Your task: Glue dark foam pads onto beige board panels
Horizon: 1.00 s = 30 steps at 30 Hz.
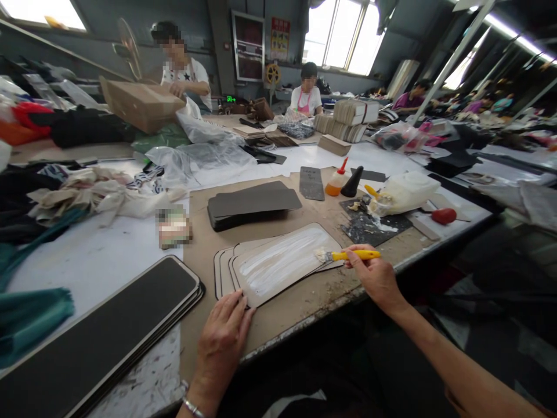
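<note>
My right hand (369, 273) is closed round the yellow handle of a paintbrush (357, 255). Its bristles touch the right part of a beige, dark-edged panel (278, 264), which carries streaks of wet white glue. Similar panels (221, 273) lie fanned out beneath it. My left hand (228, 328) rests with fingers stretched on the near left corner of the panel and holds nothing. Behind the panels sits a stack of dark grey boards (255, 203). To the right, a white plastic container (404, 194) lies on a glue-smeared black board (369, 229).
Long black panels (113, 325) are stacked at left. A red-tipped bottle (336, 179), a black cone (352, 183) and a red object (444, 216) stand or lie beyond my right hand. Cloth scraps (100, 194) cover the left side. Co-workers sit across the tables.
</note>
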Tool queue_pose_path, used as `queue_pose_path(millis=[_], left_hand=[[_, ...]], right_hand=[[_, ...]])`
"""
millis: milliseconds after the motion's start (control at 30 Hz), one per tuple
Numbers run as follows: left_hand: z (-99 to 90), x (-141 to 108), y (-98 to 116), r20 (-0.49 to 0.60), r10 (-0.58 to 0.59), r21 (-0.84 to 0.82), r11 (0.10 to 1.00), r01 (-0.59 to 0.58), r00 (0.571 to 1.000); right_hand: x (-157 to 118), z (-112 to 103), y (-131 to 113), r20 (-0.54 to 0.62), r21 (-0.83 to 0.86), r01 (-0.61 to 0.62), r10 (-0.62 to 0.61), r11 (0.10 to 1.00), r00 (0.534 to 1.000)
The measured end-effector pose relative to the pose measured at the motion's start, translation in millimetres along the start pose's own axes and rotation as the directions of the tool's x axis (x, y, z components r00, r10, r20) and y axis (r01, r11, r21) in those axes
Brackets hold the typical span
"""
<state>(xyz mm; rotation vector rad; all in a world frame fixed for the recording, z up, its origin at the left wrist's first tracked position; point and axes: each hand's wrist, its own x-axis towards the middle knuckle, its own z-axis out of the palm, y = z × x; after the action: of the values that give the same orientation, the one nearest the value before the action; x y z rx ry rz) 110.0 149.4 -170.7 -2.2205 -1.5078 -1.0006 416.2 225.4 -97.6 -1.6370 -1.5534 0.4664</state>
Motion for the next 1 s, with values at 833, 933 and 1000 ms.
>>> queue_pose_path(millis=[833,933,1000], left_hand=[[0.0,3.7,0.2,-0.036,-0.005,0.010,1.000,0.005,0.999],[-1.5,3.6,2.7,-0.025,-0.043,-0.001,0.999,0.043,0.999],[-2.1,3.0,3.7,-0.014,-0.067,-0.015,0.998,0.067,0.998]], right_hand=[[99.3,25.3,-16.5,-0.010,-0.186,0.039,-0.042,0.982,0.999],[91.2,22.2,-22.9,-0.044,-0.231,0.032,-0.043,0.972,0.998],[76.3,25.4,-32.8,0.017,-0.161,0.056,-0.054,0.985,0.998]])
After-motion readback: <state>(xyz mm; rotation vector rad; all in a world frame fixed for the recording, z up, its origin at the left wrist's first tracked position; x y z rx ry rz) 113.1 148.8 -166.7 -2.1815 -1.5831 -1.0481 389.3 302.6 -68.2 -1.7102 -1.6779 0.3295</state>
